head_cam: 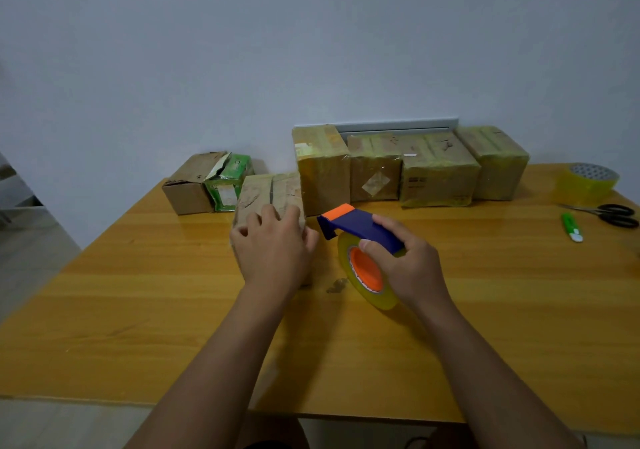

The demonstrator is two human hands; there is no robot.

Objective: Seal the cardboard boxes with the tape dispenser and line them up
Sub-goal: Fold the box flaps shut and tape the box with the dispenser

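Left hand (273,248) flat, fingers spread, right hand (405,261) curled gripping

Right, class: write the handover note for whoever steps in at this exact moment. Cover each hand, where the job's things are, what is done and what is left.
Left hand: open, pressing on the unsealed box at mid-table.
Right hand: grips the tape dispenser just right of that box, nose toward it.
Done: four taped boxes lined up along the wall.
Left: tape the box under the left hand and add it to the row; then the open brown box and the green box at back left.
Spare tape roll, scissors and green cutter lie far right.
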